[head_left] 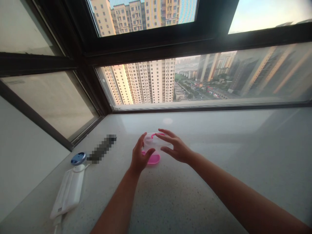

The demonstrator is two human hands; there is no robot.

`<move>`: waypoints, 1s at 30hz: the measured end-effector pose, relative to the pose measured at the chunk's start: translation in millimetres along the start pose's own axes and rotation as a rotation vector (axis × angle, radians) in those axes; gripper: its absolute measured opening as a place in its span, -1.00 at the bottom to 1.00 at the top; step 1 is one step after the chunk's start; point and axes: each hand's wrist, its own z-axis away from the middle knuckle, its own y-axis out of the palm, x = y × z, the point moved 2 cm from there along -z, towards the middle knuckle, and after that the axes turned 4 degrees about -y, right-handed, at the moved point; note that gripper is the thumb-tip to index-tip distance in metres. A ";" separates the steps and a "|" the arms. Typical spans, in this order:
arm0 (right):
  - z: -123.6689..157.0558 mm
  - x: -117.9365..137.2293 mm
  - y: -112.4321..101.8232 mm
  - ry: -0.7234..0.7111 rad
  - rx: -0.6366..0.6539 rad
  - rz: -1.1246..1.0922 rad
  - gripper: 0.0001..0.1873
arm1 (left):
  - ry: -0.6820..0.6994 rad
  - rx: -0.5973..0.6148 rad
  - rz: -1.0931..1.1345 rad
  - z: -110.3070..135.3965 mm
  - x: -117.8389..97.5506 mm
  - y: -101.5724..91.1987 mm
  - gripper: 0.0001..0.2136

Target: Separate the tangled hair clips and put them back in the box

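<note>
A translucent whitish container with a pink strip across its top stands on the pale speckled counter. At its lower front a bright pink tray-like part shows. Along the container's left side is my left hand, fingers up and thumb spread apart from them. Over the right side and top reaches my right hand, fingers stretched out and thumb apart. Both hands surround the container; whether any fingertip touches it I cannot tell. The fingers partly hide its sides.
At the left a white power bank with a cable lies on the counter. Beside it sit a round blue-topped device and a pixelated dark item. Dark window frames border the counter's back and left side.
</note>
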 end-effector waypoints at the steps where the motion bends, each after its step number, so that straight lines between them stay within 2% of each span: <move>1: -1.3 0.2 1.0 0.012 -0.023 -0.010 -0.44 | 0.001 -0.006 0.003 -0.1 -0.1 -0.2 -0.36; 4: -3.7 -0.8 3.7 0.026 -0.053 -0.034 -0.45 | -0.005 -0.013 -0.004 -0.4 1.0 -0.5 -0.36; 9: -4.2 -3.4 3.8 0.043 -0.027 -0.059 -0.40 | -0.005 -0.031 -0.032 -0.2 5.6 -0.3 -0.38; 14: -6.6 -6.4 0.3 0.011 0.003 -0.080 -0.23 | -0.025 -0.036 -0.011 -0.1 7.3 0.0 -0.40; 17: -12.2 -13.3 -0.7 0.003 -0.035 -0.091 -0.27 | -0.049 -0.028 -0.009 -1.1 7.2 0.7 -0.38; 20: -19.3 -30.1 0.9 -0.005 -0.050 -0.080 -0.40 | -0.052 -0.054 -0.058 -3.5 8.7 0.4 -0.31; 23: -23.2 -59.5 -0.8 0.072 -0.201 0.051 -0.46 | -0.036 -0.130 -0.146 -7.0 15.5 -2.3 -0.26; 25: -23.0 -80.6 -1.2 0.139 -0.262 0.160 -0.47 | -0.076 -0.176 -0.233 -9.3 24.3 -4.7 -0.34; 27: -21.2 -97.4 1.2 0.175 -0.253 0.224 -0.49 | -0.149 -0.189 -0.331 -11.2 34.9 -6.6 -0.47; 30: -17.8 -110.0 9.2 0.182 -0.206 0.239 -0.47 | -0.261 -0.146 -0.446 -12.4 49.4 -6.7 -0.58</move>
